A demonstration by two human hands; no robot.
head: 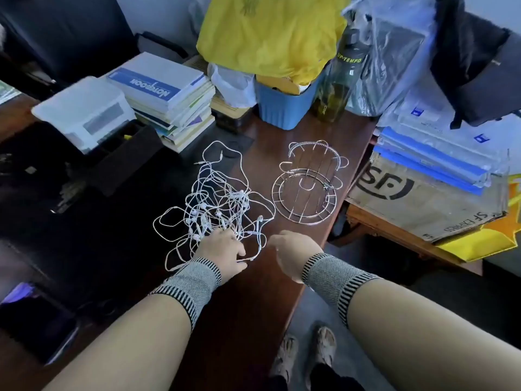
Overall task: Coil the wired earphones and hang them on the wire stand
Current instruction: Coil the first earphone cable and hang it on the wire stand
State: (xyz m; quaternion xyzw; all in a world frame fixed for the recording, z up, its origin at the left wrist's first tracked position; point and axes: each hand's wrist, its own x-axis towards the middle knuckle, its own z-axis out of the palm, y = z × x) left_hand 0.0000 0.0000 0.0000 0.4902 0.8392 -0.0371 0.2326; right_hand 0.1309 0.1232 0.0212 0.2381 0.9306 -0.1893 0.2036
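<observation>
Centre frame: my left hand (225,249) pinches the tangled white earphone cords (214,198); right hand (293,251) hangs loosely curled, empty. I should free one strand first, beside the chrome wire stand (307,187).

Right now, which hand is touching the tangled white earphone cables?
The left hand, fingers in the tangled white earphone cables; the right hand hovers clear.

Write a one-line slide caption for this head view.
Left hand reaches into tangled white earphones on the desk; right hand hovers beside; wire stand empty.
</observation>
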